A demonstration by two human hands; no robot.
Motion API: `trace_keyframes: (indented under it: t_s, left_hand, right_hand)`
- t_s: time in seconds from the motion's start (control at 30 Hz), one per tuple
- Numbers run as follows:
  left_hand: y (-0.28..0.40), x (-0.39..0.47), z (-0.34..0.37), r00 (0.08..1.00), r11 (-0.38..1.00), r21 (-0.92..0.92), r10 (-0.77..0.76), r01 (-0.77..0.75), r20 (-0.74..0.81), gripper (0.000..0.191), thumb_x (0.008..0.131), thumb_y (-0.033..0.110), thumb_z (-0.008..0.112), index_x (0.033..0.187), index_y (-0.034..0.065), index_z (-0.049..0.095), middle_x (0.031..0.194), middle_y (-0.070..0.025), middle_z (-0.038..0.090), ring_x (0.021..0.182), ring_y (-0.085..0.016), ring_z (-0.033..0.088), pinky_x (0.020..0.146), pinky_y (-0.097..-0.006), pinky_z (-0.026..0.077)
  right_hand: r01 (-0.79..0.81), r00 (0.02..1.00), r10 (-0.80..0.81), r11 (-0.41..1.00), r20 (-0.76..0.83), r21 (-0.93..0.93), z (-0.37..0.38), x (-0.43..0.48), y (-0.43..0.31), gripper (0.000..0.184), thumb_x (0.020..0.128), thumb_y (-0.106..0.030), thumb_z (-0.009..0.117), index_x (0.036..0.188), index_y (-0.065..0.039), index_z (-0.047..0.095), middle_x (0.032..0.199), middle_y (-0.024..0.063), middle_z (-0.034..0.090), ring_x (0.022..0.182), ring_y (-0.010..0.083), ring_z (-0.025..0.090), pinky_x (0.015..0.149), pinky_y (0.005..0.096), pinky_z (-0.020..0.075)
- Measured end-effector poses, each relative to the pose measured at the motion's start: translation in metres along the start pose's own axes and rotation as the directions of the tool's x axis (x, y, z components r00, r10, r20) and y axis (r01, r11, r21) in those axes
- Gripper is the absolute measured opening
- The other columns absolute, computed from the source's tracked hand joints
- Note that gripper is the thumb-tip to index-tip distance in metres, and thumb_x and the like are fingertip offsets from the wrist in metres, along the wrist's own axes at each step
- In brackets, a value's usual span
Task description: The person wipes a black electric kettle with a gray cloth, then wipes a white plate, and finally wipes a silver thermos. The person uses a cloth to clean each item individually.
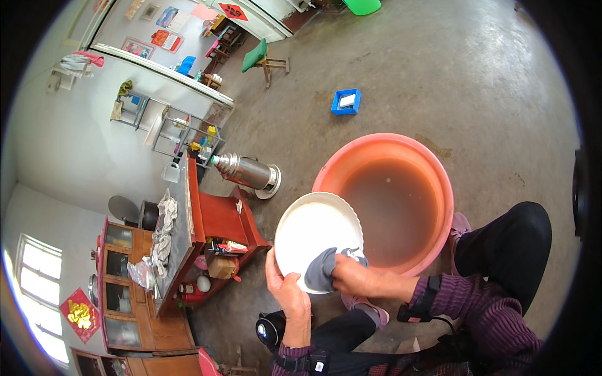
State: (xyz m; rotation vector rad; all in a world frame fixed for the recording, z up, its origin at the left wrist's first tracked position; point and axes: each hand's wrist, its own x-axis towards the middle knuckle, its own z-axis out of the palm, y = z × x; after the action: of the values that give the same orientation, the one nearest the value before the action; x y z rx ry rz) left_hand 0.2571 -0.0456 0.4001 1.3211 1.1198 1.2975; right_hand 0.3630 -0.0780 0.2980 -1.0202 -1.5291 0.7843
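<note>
My left hand [289, 286] grips the lower left rim of a round white dish [315, 230] with a scalloped edge. The dish is tilted, its inner face turned up towards me. In my right hand [352, 277] is a bunched dark grey cloth [322, 270], pressed against the lower part of the dish's inside. Just beyond the dish stands a large pink-orange plastic tub [444, 188], which the dish's right edge overlaps in the picture. Cloudy brownish water [390, 211] partly fills the tub.
A steel thermos flask [247, 174] stands on the floor left of the tub. Further off lie a blue box [345, 101] and a stool with a green cushion [256, 58]. A red wooden table [221, 218] is at left. A black rounded object [270, 329] sits near my left forearm.
</note>
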Motion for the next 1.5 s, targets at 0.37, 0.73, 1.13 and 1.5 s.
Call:
trace_keyframes:
  t_s: [0.37,0.73,1.13,1.5]
  left_hand:
    - [-0.030,-0.021,0.010,0.945,0.986,0.159,-0.106,0.058,0.311,0.040,0.097,0.021,0.047,0.128,-0.0042,0.044,0.122,-0.0086,0.051,0.112,-0.014,0.046,0.098,-0.0278,0.034]
    - [-0.015,0.000,0.001,0.996,0.995,0.075,0.074,-0.070,-0.047,0.045,0.098,0.030,0.042,0.127,-0.0041,0.043,0.120,-0.0102,0.051,0.107,-0.018,0.050,0.093,-0.0308,0.040]
    - [-0.021,0.008,-0.013,0.998,0.997,0.039,0.066,-0.065,-0.023,0.038,0.097,0.024,0.044,0.124,-0.0030,0.045,0.115,-0.0103,0.055,0.102,-0.016,0.053,0.087,-0.0296,0.044]
    - [-0.038,-0.007,-0.008,0.976,0.975,-0.064,-0.207,0.212,0.067,0.039,0.097,0.024,0.047,0.125,-0.0030,0.045,0.115,-0.0095,0.056,0.101,-0.016,0.055,0.086,-0.0296,0.046]
  right_hand:
    - [-0.366,0.817,0.505,0.827,-0.278,0.428,-0.041,0.024,-0.025,0.017,0.078,-0.002,0.055,0.093,0.003,0.059,0.079,0.0132,0.061,0.069,0.0188,0.060,0.065,0.0315,0.0495]
    - [-0.120,0.993,0.120,0.942,0.019,0.313,0.000,-0.001,-0.026,0.030,0.073,-0.009,0.062,0.102,-0.001,0.058,0.094,0.0236,0.060,0.093,0.0379,0.059,0.080,0.0393,0.0473]
    - [-0.343,0.939,0.334,0.930,0.087,0.133,-0.065,0.021,-0.018,0.021,0.066,-0.006,0.061,0.084,0.006,0.059,0.079,0.0244,0.061,0.075,0.0323,0.062,0.067,0.0383,0.0485]
    - [-0.249,0.859,0.504,0.256,0.090,0.934,-0.062,0.021,-0.033,0.034,0.072,0.004,0.062,0.106,0.002,0.057,0.097,0.0045,0.061,0.084,0.0115,0.057,0.076,0.0254,0.0469]
